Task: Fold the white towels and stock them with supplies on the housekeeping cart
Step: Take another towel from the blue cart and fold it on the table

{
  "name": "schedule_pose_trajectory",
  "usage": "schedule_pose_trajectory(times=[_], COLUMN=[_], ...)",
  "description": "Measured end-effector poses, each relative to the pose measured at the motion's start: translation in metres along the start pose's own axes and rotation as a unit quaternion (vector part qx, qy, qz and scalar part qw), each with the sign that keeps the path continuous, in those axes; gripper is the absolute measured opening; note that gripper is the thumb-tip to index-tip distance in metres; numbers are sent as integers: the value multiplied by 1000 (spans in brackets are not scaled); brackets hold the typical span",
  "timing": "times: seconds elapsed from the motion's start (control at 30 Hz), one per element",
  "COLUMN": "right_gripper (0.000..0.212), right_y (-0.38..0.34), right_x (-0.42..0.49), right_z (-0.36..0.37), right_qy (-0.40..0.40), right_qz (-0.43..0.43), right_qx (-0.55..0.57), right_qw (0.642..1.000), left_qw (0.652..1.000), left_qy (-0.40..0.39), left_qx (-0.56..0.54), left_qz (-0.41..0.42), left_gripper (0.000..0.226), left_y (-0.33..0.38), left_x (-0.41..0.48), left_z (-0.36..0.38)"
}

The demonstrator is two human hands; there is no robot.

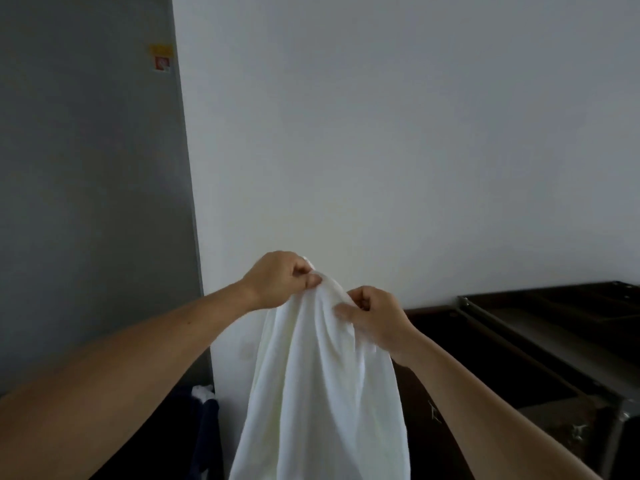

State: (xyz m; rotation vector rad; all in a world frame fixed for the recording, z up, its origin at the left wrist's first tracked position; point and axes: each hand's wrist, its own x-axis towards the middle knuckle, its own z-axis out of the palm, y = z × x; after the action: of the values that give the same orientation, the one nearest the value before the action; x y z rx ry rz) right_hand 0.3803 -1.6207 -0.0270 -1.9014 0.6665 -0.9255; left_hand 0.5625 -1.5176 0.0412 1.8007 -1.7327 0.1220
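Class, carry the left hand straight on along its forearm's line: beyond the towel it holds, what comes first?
Likely the white wall; the left hand seems to aim above the right hand, though depth is unclear.

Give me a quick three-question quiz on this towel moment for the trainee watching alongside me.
1. True or false: the white towel lies folded on the housekeeping cart.
2. How many hands pinch the towel's top edge? A) none B) one C) two
3. Fill in: the cart stands on the person's ____ side.
Key: 1 false, it hangs unfolded; 2 C, left hand and right hand; 3 right.
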Motion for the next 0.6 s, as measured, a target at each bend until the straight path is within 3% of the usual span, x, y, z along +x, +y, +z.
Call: schedule_pose_trajectory(times=[0.23, 0.4, 0.6], right_gripper=[10, 12, 40], right_y=[74, 94, 80], right_x=[-24, -38, -50], right_z=[-23, -50, -64], right_qy=[60, 20, -42], right_qz=[148, 203, 46], right_qx=[-133, -108, -150], right_qw=[978, 973, 987], left_qw=[973, 963, 960], left_qy=[166, 178, 160], left_qx=[105, 73, 83], left_qz=[-121, -187, -213], left_gripper=[36, 47, 56], left_y=[-49, -86, -104], left_x=[29, 30, 21], left_z=[-20, -20, -9])
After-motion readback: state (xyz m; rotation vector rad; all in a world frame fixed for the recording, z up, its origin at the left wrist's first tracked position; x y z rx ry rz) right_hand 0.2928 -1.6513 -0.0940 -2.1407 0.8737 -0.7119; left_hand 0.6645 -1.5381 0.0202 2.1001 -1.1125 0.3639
